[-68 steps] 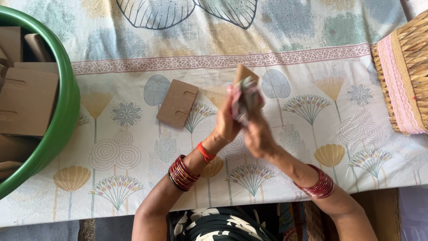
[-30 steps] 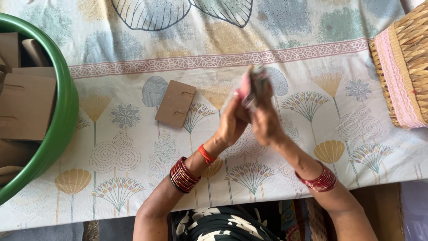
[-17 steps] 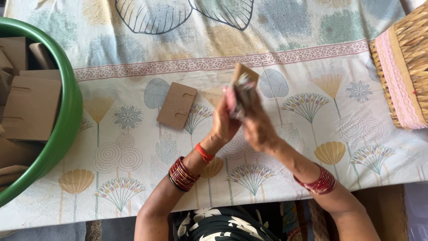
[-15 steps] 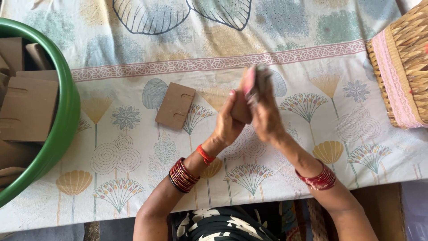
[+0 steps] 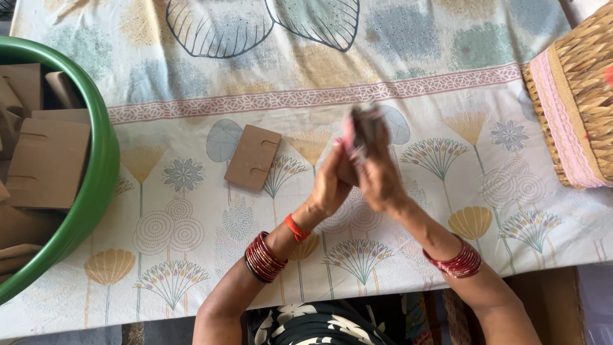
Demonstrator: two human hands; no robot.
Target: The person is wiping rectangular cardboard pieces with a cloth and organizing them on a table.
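Both hands: the left hand (image 5: 331, 182) and right hand (image 5: 378, 176) are raised together above the worktop (image 5: 447, 83), palms facing, with a small bundle (image 5: 363, 124) between them.
Bundle: blurred, grey and pink, poking out above the fingertips; what it is made of cannot be told.
Fingers: closed around the bundle from both sides, those of the left hand (image 5: 338, 148) pressed against its left edge.
Wrists: red bangles (image 5: 262, 257) and a red thread on the left, red bangles on the right.
Nearby card: one slotted brown cardboard piece (image 5: 253, 157) lies flat just left of the hands.
Cloth: pale, printed with leaves and flowers.
Left edge: green tub (image 5: 96, 172) holding more cardboard pieces (image 5: 48, 163).
Right edge: woven basket (image 5: 584, 96) with pink trim.
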